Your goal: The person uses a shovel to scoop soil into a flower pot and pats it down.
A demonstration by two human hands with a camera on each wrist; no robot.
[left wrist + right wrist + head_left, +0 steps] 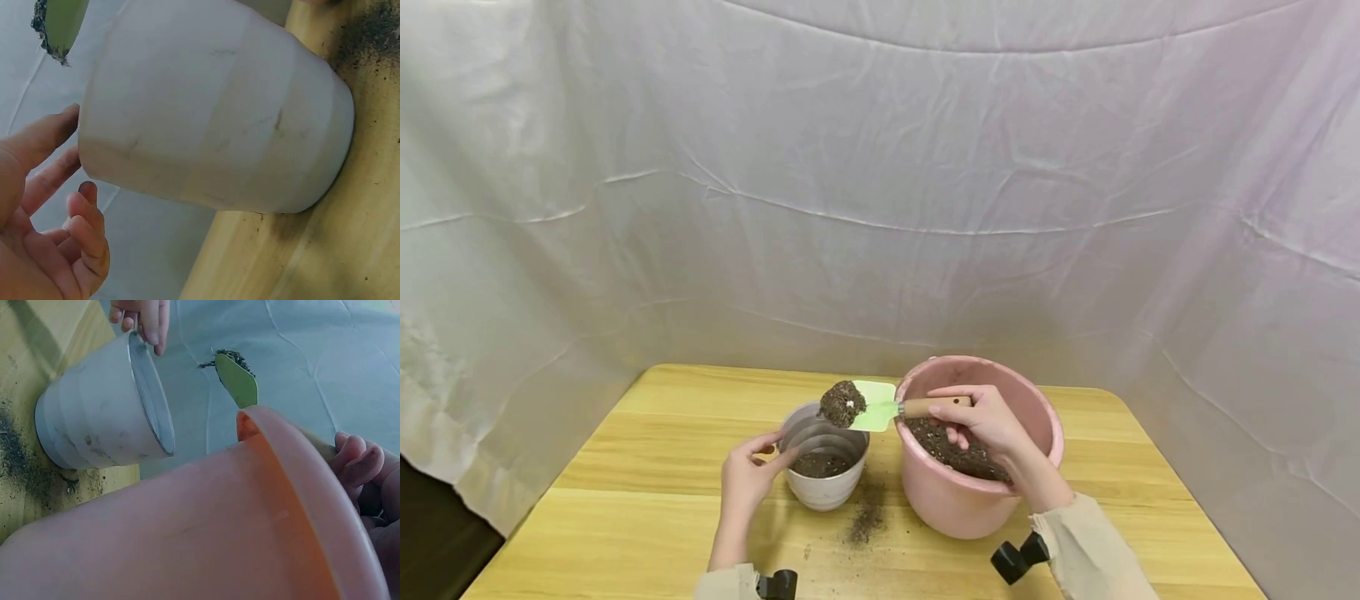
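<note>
Our two hands are bare: no gloves, no rings, no watch showing in any view. On the left hand (747, 477) the forearm is uncovered for most of its length, and a pale beige sleeve (727, 582) begins only close to the lower edge of the head view. The right hand (983, 419) has the same beige sleeve (1093, 550), loose, softly creased, gathered at the cuff just past the wrist. A small black camera mount (777, 585) sits at our left wrist, and another black mount (1019, 557), with rounded knob-like parts, at our right wrist beside the cuff. Our fingernails are short and unpainted.
</note>
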